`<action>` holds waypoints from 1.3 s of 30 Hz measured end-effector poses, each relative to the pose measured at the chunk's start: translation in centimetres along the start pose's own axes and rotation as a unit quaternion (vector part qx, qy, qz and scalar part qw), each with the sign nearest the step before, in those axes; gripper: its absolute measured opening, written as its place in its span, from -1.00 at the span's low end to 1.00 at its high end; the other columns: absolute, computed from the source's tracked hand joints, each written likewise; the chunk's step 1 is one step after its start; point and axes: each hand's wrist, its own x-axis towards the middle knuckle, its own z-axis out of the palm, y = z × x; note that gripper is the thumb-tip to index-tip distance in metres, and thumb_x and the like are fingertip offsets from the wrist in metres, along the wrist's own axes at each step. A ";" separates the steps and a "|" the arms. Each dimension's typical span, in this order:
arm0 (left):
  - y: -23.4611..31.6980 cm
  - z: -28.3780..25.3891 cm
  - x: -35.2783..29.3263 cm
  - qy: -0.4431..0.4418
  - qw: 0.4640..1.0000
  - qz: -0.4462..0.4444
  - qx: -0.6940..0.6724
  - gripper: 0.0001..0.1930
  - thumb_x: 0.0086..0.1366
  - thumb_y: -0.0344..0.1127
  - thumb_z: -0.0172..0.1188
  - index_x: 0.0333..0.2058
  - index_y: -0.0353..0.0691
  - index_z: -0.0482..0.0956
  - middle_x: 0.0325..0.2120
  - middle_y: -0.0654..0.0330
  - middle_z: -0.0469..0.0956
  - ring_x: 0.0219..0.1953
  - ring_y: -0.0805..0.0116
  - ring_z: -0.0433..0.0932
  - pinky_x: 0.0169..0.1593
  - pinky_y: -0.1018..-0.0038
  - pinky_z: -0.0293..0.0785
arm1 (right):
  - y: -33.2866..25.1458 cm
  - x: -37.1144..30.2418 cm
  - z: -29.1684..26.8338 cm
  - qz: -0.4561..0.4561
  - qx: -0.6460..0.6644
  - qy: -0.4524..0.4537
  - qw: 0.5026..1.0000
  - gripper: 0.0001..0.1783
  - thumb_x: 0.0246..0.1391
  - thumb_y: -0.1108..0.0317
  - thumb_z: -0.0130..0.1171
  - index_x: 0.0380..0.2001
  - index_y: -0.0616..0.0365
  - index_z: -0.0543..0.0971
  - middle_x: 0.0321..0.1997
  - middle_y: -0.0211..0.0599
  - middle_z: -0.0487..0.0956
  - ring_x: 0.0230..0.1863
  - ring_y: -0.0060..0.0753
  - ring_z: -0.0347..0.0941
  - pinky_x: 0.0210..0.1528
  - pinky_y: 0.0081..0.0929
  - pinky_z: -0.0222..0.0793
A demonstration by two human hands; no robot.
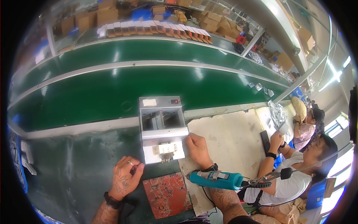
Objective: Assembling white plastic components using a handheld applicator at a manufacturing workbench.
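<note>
A grey-white metal screw feeder (pixel 164 132) with an open-topped bin and a small red display stands at the bench's far edge. A pale block (pixel 166 148) sits on its front. My right hand (pixel 199 151) is closed against the feeder's right side; whatever its fingertips pinch there is hidden. To the feeder's near left, my left hand (pixel 126 175) rests with curled fingers, a ring on one, and no object showing in it. Over my right forearm hangs a teal electric screwdriver (pixel 216 180) on a cord. A worn red mat (pixel 167 195) lies between my forearms.
Beyond the bench runs a green conveyor belt (pixel 149 80) with metal rails. A row of open boxes (pixel 160 29) lines its far side. Beige board (pixel 227 140) covers the bench's right. A co-worker (pixel 294 171) sits at right, near a black object (pixel 265 141) and silvery parts (pixel 276 114).
</note>
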 end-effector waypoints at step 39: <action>0.1 0.6 -0.2 0.028 0.999 0.028 0.002 -0.84 0.34 -0.42 0.32 -0.36 -0.39 0.57 -0.47 0.04 0.55 -0.45 0.17 0.56 -0.31 0.33 0.48 | 0.0 0.0 -0.1 0.013 0.066 0.020 0.998 -0.21 0.58 -0.08 -0.32 -0.33 0.34 0.73 -0.52 -0.20 0.65 -0.43 -0.37 0.55 -0.18 -0.36 0.46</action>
